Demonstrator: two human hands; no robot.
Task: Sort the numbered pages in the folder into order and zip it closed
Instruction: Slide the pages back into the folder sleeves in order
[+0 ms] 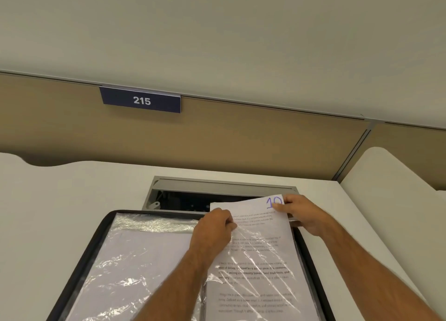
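On the right half of the open folder (79, 253), your page marked 10 (255, 255) sits partly inside a clear plastic sleeve (260, 287), top edge sticking out past the folder's far rim. Number is handwritten in purple at the page's top right corner; printed text blocks run down the sheet. Your right hand (301, 214) pinches that top right corner, thumb on the front just beside the number, fingers curled behind. Your left hand (214, 229) is curled at the sleeve's upper left edge, fingers closed on the plastic or the page edge; can't tell which. Both forearms come in from the bottom of the view.

Left half of the folder holds another crinkled clear sleeve (135, 255) over a blank-looking white sheet, lying flat. Folder has a dark zip border running round it, lies open on the white desk (48, 200), near edge cut off by the frame.

Just behind the folder, a grey cable hatch (217, 188) set in the desk is open, dark inside; the page's top overlaps it. Beyond that, a tan partition (241, 137) with a blue plate reading 215 (141, 100). A second white desk (386, 175) lies to the right.
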